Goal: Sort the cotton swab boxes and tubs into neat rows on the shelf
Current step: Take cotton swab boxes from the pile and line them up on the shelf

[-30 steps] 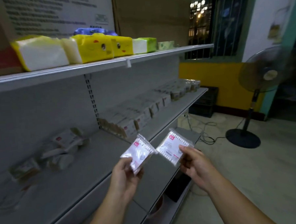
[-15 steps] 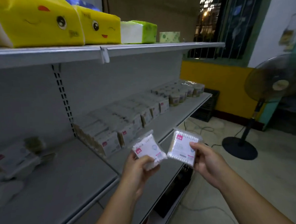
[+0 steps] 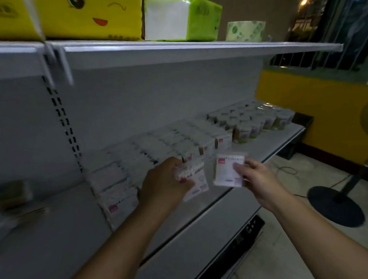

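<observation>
Over the front edge of the middle shelf [image 3: 270, 141] I hold two flat swab packs. My left hand [image 3: 164, 183], back up and forearm stretched forward, has its fingers curled over the top of the left pack [image 3: 199, 181], which is tilted and blurred. My right hand [image 3: 259, 178] pinches the right pack [image 3: 225, 171] upright by its right side, thumb on the face. Both are square, clear crinkly plastic, white inside with a red label, just beside each other. Behind stand tight rows of boxes [image 3: 158, 153], with round tubs [image 3: 259, 122] farther right. Shelf is matte grey metal. The top shelf [image 3: 174, 51] carries a soft yellow tissue pack [image 3: 91, 16] and a green tissue pack [image 3: 183, 17].
</observation>
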